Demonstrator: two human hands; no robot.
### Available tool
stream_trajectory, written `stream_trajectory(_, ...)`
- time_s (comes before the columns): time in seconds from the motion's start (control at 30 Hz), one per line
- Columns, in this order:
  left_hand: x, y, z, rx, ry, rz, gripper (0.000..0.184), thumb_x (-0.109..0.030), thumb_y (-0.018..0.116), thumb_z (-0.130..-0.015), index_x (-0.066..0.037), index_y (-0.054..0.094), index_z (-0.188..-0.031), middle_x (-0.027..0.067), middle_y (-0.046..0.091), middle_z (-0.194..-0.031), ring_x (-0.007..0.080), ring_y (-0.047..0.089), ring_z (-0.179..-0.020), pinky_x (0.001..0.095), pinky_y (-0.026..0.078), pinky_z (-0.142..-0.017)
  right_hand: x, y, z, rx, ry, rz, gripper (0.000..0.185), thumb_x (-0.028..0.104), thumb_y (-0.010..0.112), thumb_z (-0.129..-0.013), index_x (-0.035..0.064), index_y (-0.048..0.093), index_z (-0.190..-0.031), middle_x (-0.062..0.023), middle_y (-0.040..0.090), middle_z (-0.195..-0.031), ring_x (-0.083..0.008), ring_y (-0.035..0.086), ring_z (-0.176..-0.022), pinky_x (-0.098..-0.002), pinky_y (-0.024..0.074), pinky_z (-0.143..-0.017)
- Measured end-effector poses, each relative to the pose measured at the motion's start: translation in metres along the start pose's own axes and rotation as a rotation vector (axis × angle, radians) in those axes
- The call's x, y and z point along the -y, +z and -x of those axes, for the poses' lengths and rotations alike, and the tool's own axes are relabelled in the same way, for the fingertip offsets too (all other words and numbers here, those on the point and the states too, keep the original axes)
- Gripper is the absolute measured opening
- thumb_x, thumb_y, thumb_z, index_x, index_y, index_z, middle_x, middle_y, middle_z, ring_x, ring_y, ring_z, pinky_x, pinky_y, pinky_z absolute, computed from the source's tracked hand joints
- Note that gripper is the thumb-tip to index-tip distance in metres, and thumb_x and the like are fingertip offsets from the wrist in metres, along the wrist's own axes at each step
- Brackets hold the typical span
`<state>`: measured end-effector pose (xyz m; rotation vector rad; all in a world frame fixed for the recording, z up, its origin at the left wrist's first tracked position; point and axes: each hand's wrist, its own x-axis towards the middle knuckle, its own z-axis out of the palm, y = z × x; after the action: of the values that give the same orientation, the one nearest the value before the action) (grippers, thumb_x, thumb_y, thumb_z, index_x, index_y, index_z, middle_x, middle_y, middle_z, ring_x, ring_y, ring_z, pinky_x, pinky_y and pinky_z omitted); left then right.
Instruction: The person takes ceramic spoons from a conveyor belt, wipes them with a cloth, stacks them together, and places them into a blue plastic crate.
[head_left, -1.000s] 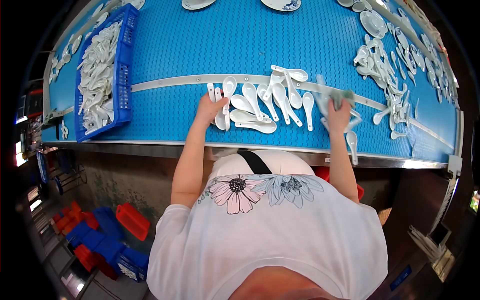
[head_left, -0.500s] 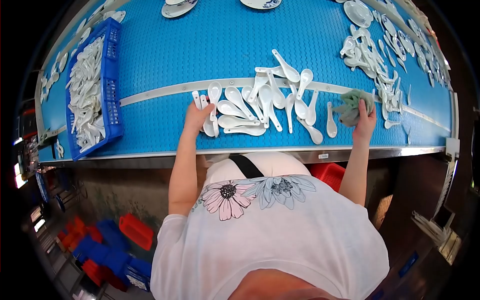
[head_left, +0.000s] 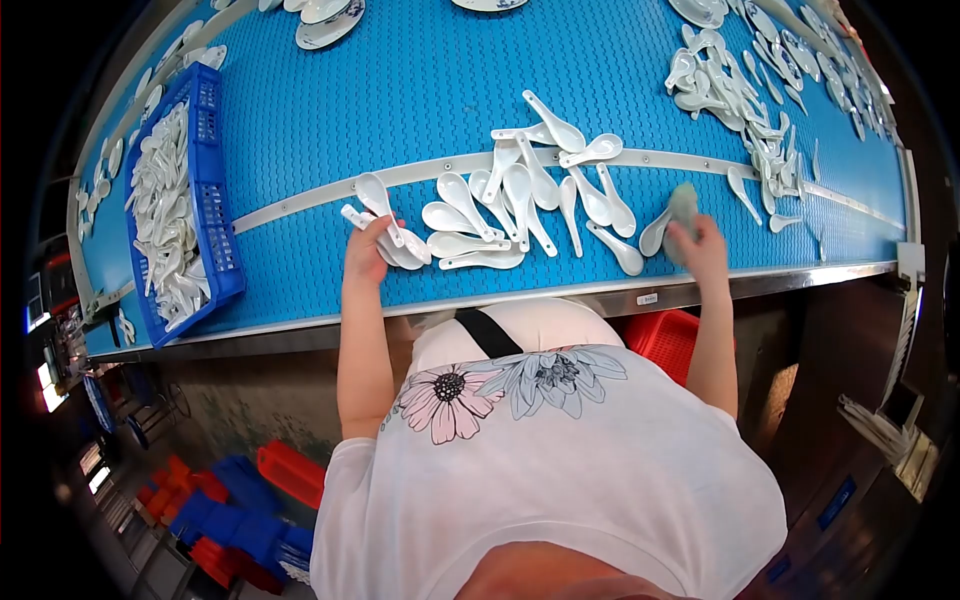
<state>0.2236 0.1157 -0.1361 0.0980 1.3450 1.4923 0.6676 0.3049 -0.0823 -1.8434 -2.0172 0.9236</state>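
My left hand is closed around several white spoons, whose bowls point toward the right. Beside them, a loose group of white spoons lies on the blue belt, some overlapping. At the right of that group, my right hand grips a grey-green cloth, slightly blurred. One spoon lies right beside the cloth, its handle partly hidden by it.
A blue basket full of white spoons stands at the left. More spoons are heaped at the right, with plates farther back. A metal edge runs along the front. Red and blue crates are at lower left.
My left hand has tilted its spoons and drawn them slightly away from the group. My right hand moved right with the cloth, then back left beside a spoon. The view has shifted.
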Motion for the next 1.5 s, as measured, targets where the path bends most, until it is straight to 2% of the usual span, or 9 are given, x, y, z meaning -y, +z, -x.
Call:
stream_trajectory(0.1,-0.001,0.002,0.001,0.032,0.047,0.072,0.037,-0.005,0.053,-0.074,-0.001,0.047,-0.110,0.0098,0.055,-0.093,0.0213,0.057,-0.081,0.0341,0.047,-0.073,0.018,0.037,0.022,-0.103,-0.408,0.440,0.041,0.028,0.069,-0.068,0.0042,0.059,-0.100,-0.0107,0.056,-0.096,-0.0240,0.056,-0.086,-0.0336,0.0450,-0.070)
stream_trajectory(0.47,0.002,0.012,0.001,-0.042,0.060,-0.186,0.026,-0.012,0.061,-0.076,-0.001,0.052,-0.098,0.0088,0.058,-0.082,0.0191,0.059,-0.073,0.0307,0.049,-0.062,0.039,0.058,0.009,0.001,-0.233,0.342,0.027,0.025,0.068,-0.068,0.0107,0.064,-0.091,-0.0060,0.057,-0.087,-0.0256,0.056,-0.080,-0.0334,0.0451,-0.064)
stream_trajectory(0.57,0.004,0.008,0.001,-0.036,0.070,-0.162,0.026,-0.013,0.065,-0.073,-0.001,0.053,-0.093,0.0080,0.059,-0.081,0.0190,0.060,-0.071,0.0314,0.049,-0.062,0.052,0.051,0.004,-0.108,-0.048,-0.058,0.030,0.028,0.067,-0.069,0.0065,0.063,-0.089,-0.0078,0.057,-0.087,-0.0258,0.056,-0.081,-0.0334,0.0450,-0.066)
stream_trajectory(0.67,0.005,0.010,0.003,-0.049,0.083,-0.179,0.026,-0.013,0.066,-0.073,-0.002,0.053,-0.092,0.0071,0.058,-0.080,0.0180,0.060,-0.069,0.0303,0.049,-0.058,0.078,0.054,0.008,-0.116,-0.132,-0.207,0.038,0.031,0.067,-0.069,0.0036,0.060,-0.094,-0.0091,0.056,-0.092,-0.0259,0.056,-0.084,-0.0335,0.0449,-0.068)
stream_trajectory(0.93,0.006,0.016,-0.002,-0.108,0.123,-0.155,0.028,-0.010,0.066,-0.073,-0.003,0.052,-0.096,0.0056,0.057,-0.077,0.0162,0.057,-0.061,0.0297,0.047,-0.051,0.071,0.111,0.010,-0.218,-0.706,0.367,0.042,0.033,0.067,-0.067,0.0065,0.057,-0.098,-0.0087,0.055,-0.096,-0.0237,0.054,-0.084,-0.0346,0.0442,-0.067)
stream_trajectory(1.13,-0.007,0.023,0.017,-0.163,0.098,-0.130,0.027,-0.011,0.066,-0.073,-0.004,0.052,-0.095,0.0053,0.056,-0.075,0.0152,0.055,-0.058,0.0285,0.046,-0.050,0.086,0.083,0.010,-0.087,-0.172,-0.183,0.027,0.024,0.069,-0.067,0.0050,0.061,-0.085,-0.0078,0.057,-0.077,-0.0231,0.055,-0.066,-0.0314,0.0426,-0.057)
stream_trajectory(1.23,-0.018,0.045,0.036,-0.074,0.069,-0.205,0.027,-0.010,0.066,-0.072,-0.003,0.052,-0.094,0.0053,0.056,-0.075,0.0150,0.055,-0.058,0.0285,0.046,-0.049,0.113,0.071,0.030,-0.094,-0.213,-0.446,0.021,0.019,0.069,-0.066,0.0043,0.060,-0.078,-0.0080,0.056,-0.076,-0.0235,0.055,-0.062,-0.0300,0.0417,-0.055)
stream_trajectory(1.43,-0.024,0.092,0.058,0.363,0.049,-0.076,0.037,-0.035,0.060,-0.080,-0.003,0.050,-0.097,0.0049,0.056,-0.081,0.0143,0.056,-0.069,0.0290,0.046,-0.060,0.179,0.090,0.054,-0.088,-1.119,-0.203,0.028,0.021,0.072,-0.057,0.0113,0.059,-0.080,-0.0022,0.058,-0.083,-0.0212,0.056,-0.074,-0.0304,0.0461,-0.062)
stream_trajectory(1.5,-0.026,0.109,0.064,0.097,0.044,-0.082,0.036,-0.035,0.053,-0.084,-0.003,0.048,-0.101,0.0050,0.056,-0.089,0.0142,0.055,-0.077,0.0287,0.046,-0.065,0.194,0.104,0.055,-0.046,-1.210,-0.200,0.029,0.022,0.072,-0.057,0.0126,0.059,-0.081,-0.0014,0.057,-0.088,-0.0206,0.055,-0.078,-0.0300,0.0468,-0.063)
